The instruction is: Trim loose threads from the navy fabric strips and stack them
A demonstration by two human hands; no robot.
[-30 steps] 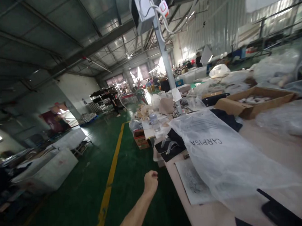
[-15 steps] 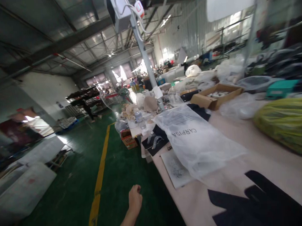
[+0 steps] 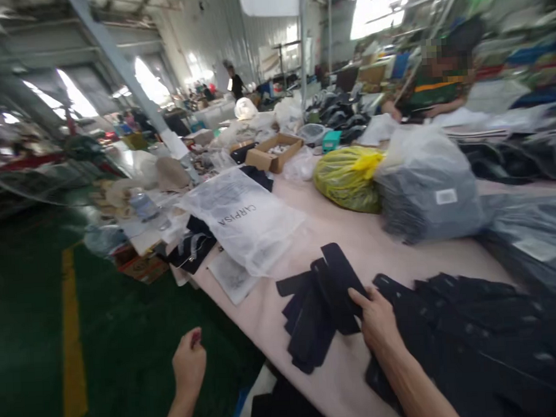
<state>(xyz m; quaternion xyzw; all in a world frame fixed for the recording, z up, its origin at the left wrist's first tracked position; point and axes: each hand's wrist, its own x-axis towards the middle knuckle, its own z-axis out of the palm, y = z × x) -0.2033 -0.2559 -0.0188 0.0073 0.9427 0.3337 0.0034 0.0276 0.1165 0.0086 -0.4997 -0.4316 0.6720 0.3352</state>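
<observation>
My right hand point(image 3: 377, 318) pinches the edge of a dark flat strip point(image 3: 340, 273) with rounded corners. Under and beside that strip lies a fanned pile of similar dark strips point(image 3: 311, 330) on the table. My left hand point(image 3: 190, 363) is closed in a fist beyond the table's left edge, over the floor. Something small and reddish shows at its fingertips, too small to name. To the right of my right hand spreads a heap of dark cut pieces point(image 3: 477, 335), partly behind my forearm.
On the pale table point(image 3: 302, 232) lie a white plastic bag point(image 3: 255, 215) printed CARPISA, an open cardboard box point(image 3: 264, 157), a yellow bag point(image 3: 345, 178) and a filled clear bag point(image 3: 429, 189). Across the table a person point(image 3: 439, 91) works. Green floor point(image 3: 127, 344) lies left.
The view has turned right, bringing the filled clear bag and the person across the table into sight. My right hand has come into view, holding a dark strip. My left fist stays closed.
</observation>
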